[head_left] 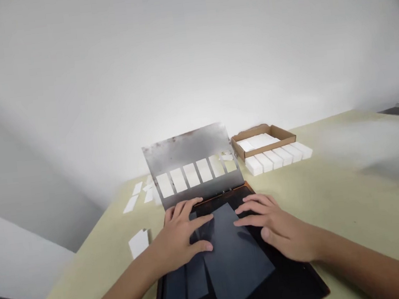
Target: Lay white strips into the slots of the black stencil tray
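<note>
A black board [290, 283] with a brown edge lies in front of me. On it rest a tilted dark blue-grey sheet [235, 256] and, to its left, more dark sheet material [196, 279]. A metal plate [188, 148] with a row of rectangular openings stands raised at the board's far edge. My left hand [185, 235] is spread over the board's left part, its index fingertip at the tilted sheet's upper left edge. My right hand [273, 225] is also spread, fingertips near that sheet's upper right edge. Neither hand grasps anything.
An open cardboard box [269, 148] with white pieces inside sits at the back right of the yellowish table [369, 187]. Several white stacks [278, 157] line its front. Loose white cards [131, 204] lie at the left, with another white piece [138, 243] nearer my left arm.
</note>
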Demonstrator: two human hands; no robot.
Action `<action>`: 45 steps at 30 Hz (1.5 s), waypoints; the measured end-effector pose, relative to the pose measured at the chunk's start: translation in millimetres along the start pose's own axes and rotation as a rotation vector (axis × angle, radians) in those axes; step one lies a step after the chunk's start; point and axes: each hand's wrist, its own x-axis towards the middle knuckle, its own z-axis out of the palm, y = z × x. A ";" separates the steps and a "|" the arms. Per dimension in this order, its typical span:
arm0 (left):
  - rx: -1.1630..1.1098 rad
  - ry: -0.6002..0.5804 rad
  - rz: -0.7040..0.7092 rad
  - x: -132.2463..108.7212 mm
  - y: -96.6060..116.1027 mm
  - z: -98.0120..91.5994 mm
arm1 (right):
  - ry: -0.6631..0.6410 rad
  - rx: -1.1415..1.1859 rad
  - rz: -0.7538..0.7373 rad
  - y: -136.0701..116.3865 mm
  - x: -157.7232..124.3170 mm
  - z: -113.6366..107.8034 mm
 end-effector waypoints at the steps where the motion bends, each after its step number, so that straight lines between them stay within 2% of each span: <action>1: 0.008 0.052 -0.004 -0.3 -3.6 5.6 | -0.025 0.003 0.020 -0.3 0.2 4.5; 3: 0.037 0.184 -0.060 -4.1 -4.3 17.8 | -0.087 -0.024 0.040 -3.9 -0.3 12.4; 5: 0.049 0.250 -0.107 -10.0 2.3 26.5 | -0.104 -0.060 0.064 -9.1 -1.3 16.8; 9: 0.024 0.201 -0.032 -17.2 17.5 30.4 | -0.056 -0.116 0.104 -15.2 0.7 18.4; 13: -0.005 0.162 -0.013 -17.2 18.2 29.9 | -0.038 -0.208 0.098 -14.5 10.5 18.7; 18: -0.020 0.202 -0.032 -16.4 20.9 33.9 | -0.137 -0.208 0.088 -11.9 21.5 21.8; 21: -0.010 0.231 -0.044 -15.2 24.4 33.1 | -0.132 -0.185 0.131 -10.6 24.3 23.5; 27: -0.025 0.145 -0.027 -16.4 16.6 21.3 | -0.184 -0.164 0.126 -8.7 21.6 17.1; 30: -0.056 0.117 0.003 -17.3 12.1 18.8 | -0.145 -0.202 0.100 -8.5 18.0 18.0; 35: -0.061 0.178 -0.033 -13.0 11.2 23.5 | -0.070 -0.242 0.072 -6.5 14.0 22.1; 41: -0.049 0.182 -0.016 -12.2 8.6 26.8 | 0.052 -0.146 0.236 -2.0 17.4 22.8; 45: -0.033 0.183 -0.022 -13.2 6.8 30.7 | 0.078 -0.095 0.261 -1.6 20.2 23.9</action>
